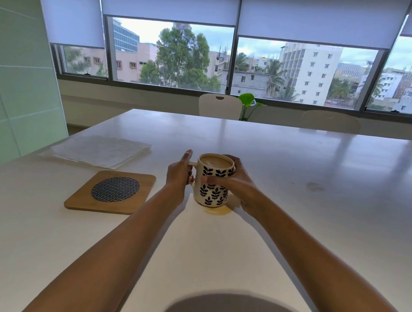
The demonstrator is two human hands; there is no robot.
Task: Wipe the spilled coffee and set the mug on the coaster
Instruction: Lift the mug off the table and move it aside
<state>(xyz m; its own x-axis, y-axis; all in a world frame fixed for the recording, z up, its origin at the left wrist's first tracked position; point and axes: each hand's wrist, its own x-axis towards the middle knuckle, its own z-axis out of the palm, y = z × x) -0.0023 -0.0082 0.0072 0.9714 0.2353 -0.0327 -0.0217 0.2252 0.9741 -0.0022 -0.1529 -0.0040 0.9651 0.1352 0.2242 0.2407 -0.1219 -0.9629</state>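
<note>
A cream mug (212, 193) with a black leaf pattern stands on the white table (293, 210), full of milky coffee. A small brown coffee puddle (217, 210) spreads at its base on the near side. My right hand (237, 182) wraps round the mug's right side, thumb across the front. My left hand (180, 172) is at the handle on the left, thumb touching the mug and fingers straight. A square wooden coaster (111, 192) with a dark woven round inset lies to the left of the mug. A stack of white paper napkins (100, 151) lies behind the coaster.
White chairs (219, 105) line the table's far edge, with a green plant (247, 102) between them. A pale green tiled wall (17, 81) stands at the left. Windows with half-lowered blinds run along the back.
</note>
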